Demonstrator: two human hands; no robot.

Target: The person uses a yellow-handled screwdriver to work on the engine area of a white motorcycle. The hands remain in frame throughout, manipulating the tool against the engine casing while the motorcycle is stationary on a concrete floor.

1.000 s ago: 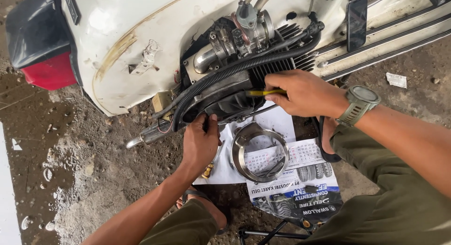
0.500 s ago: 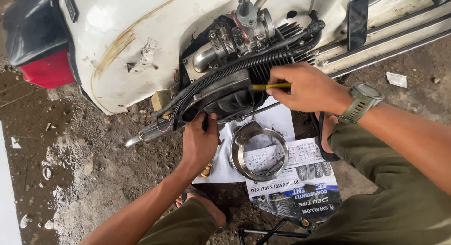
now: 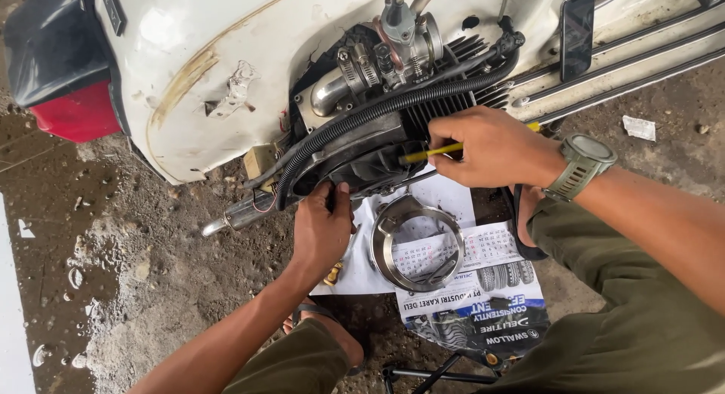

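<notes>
A white scooter (image 3: 249,54) lies on its side with its engine bay exposed. My left hand (image 3: 321,232) grips the lower edge of the black engine cover (image 3: 355,156) from below. My right hand (image 3: 495,145), with a green watch (image 3: 581,164) on its wrist, holds a yellow-handled screwdriver (image 3: 434,151) whose tip points into the black cover. A black ribbed hose (image 3: 377,111) curves over the cover. A carburettor (image 3: 400,39) and a metal pipe (image 3: 332,92) sit above it.
A metal ring part (image 3: 415,243) lies on a printed calendar sheet (image 3: 468,281) on the wet, gritty ground. A small brass piece (image 3: 332,275) is beside my left wrist. The red tail light (image 3: 75,111) is at the left. Black metal legs (image 3: 438,375) stand near my knees.
The view has shifted a little. My right hand with the screwdriver has moved slightly up and right along the cover. My left hand keeps its hold underneath.
</notes>
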